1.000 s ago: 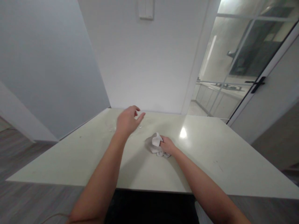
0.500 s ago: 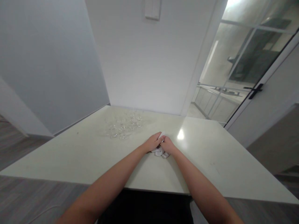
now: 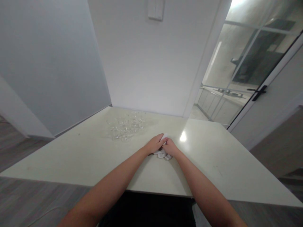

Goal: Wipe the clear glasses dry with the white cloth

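Note:
A crumpled white cloth lies on the white table near its middle. My left hand and my right hand meet over it, fingers curled and gripping the cloth from either side. Most of the cloth is hidden under the two hands. A patch of clear liquid, drops and small puddles, lies on the tabletop to the far left of my hands, untouched.
The table butts against a white wall with a switch plate. At the right a glass door with a black handle opens onto a kitchen. Grey wood floor surrounds the table.
My left hand came down from above the wet patch and closed on the cloth beside my right hand. In the last half second both hands barely moved.

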Motion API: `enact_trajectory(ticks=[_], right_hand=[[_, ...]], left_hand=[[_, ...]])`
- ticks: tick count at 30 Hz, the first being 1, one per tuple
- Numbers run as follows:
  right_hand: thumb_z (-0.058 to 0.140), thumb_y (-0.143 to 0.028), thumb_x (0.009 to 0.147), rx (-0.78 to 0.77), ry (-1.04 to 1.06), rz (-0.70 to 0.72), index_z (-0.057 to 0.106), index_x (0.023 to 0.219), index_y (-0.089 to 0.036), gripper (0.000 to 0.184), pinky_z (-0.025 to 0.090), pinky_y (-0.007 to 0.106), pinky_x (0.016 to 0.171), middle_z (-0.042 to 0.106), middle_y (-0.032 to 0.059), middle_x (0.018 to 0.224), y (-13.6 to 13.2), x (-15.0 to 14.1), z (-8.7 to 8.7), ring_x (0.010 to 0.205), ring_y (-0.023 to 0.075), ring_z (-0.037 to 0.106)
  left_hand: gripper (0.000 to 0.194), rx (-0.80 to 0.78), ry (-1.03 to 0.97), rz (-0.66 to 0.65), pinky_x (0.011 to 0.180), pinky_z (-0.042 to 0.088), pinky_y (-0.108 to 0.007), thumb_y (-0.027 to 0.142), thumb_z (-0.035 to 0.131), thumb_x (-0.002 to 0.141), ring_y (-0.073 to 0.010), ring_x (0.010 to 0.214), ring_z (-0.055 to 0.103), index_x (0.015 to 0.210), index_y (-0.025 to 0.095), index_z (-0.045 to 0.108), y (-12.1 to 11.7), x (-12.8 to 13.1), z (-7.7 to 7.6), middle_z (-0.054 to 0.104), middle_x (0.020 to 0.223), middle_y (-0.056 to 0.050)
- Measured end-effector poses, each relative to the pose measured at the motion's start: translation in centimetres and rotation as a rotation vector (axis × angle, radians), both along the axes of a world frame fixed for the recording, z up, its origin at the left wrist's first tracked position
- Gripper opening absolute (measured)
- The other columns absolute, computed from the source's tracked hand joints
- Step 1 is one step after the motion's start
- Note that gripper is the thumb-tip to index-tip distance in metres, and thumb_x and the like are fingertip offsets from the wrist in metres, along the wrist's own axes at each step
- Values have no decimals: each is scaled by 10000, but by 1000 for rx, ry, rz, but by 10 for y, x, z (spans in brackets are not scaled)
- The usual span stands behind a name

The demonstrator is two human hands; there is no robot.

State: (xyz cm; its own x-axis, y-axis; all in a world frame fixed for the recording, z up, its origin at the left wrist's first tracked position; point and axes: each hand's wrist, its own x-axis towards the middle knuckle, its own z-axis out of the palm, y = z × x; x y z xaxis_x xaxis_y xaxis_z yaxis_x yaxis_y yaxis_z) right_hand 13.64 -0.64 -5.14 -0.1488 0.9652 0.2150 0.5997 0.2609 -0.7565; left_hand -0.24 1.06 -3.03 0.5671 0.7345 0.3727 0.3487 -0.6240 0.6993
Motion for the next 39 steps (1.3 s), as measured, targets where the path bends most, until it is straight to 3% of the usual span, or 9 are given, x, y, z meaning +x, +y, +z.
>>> enact_trajectory(ticks=[2, 5, 10, 16, 23, 26, 34, 39], right_hand=[[549, -151, 699, 4, -24, 22, 675, 839, -150, 189, 485, 269, 676, 708, 68, 809, -2, -1, 3, 771, 201, 642], [569, -257, 749, 33, -52, 65, 676, 907, -174, 208, 474, 269, 671, 706, 53, 836, -5, -3, 8, 775, 199, 635], [560, -289, 774, 52, -88, 84, 677, 974, -207, 246, 466, 258, 676, 713, 41, 889, -8, -3, 11, 813, 200, 646], [593, -278, 759, 30, -89, 75, 677, 1016, -242, 273, 478, 254, 703, 722, 29, 969, -9, -4, 11, 868, 206, 663], [594, -287, 768, 26, -151, 67, 670, 1020, -227, 270, 465, 227, 690, 724, 31, 975, -12, -5, 18, 886, 192, 660], [599, -302, 766, 28, -166, 52, 674, 1012, -229, 267, 457, 225, 672, 725, 32, 954, -13, -6, 18, 852, 189, 657], [602, -270, 748, 64, -67, 84, 694, 984, -245, 254, 448, 255, 657, 727, 38, 907, -12, -3, 15, 843, 220, 651], [611, -300, 734, 3, 64, 88, 703, 942, -214, 243, 472, 270, 737, 723, 40, 909, -6, -4, 8, 882, 219, 646]], left_hand=[[365, -50, -119, 64, 735, 411, -271, 503, 364, 925, -153, 791, 538, 917, 186, 545, 5, 0, 1, 601, 855, -19], [367, -193, -426, 273, 703, 436, -257, 504, 367, 922, -142, 809, 575, 1052, 193, 512, 19, -3, 3, 617, 925, -38], [404, -446, -799, 549, 585, 449, -227, 450, 491, 883, -115, 667, 592, 1172, 192, 379, 43, -19, 6, 610, 898, -44], [532, -663, -1027, 583, 567, 472, -231, 300, 559, 851, -99, 589, 587, 1275, 188, 258, 54, -31, 4, 592, 873, -31], [788, -713, -1052, 585, 594, 487, -232, 183, 605, 811, -84, 562, 571, 1424, 206, 108, 63, -36, 6, 589, 811, -11], [817, -726, -1022, 539, 616, 492, -226, 162, 646, 774, -77, 575, 577, 1417, 213, 144, 65, -39, 5, 603, 813, -11], [329, -553, -833, 534, 544, 422, -196, 323, 650, 765, -68, 501, 500, 1016, 177, 494, 67, -37, -2, 522, 625, 53], [261, -124, -484, 551, 592, 414, -240, 405, 619, 766, -121, 585, 514, 881, 171, 595, 61, -35, 1, 558, 673, 10]])
